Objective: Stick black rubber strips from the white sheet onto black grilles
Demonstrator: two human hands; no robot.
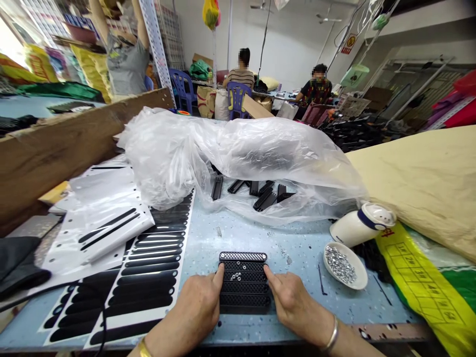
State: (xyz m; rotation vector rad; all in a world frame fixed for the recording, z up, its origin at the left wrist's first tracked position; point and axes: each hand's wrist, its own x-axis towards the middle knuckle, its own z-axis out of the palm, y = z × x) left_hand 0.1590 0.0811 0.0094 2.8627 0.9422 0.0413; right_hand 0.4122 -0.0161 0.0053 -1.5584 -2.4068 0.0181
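Note:
A row of black textured plastic bars [243, 287] lies on the blue table, stacked one behind another in front of me. Several small silver nuts [236, 276] rest loose on top of the bars. My left hand [201, 297] has its fingers closed against the bars' left ends. At the right ends, my right hand [292, 297] presses with its fingers bent inward, so the row sits between both hands. A white bowl [362, 282] of many small silver nuts [339, 264] stands to the right of my right hand.
Behind the bars, a large clear plastic bag [245, 148] spills more black pieces [266, 196]. A white bottle [353, 228] lies tilted beyond the bowl. Sheets of black strips [148, 258] cover the left side. A wooden board [67, 144] edges the table; other people sit or stand farther back.

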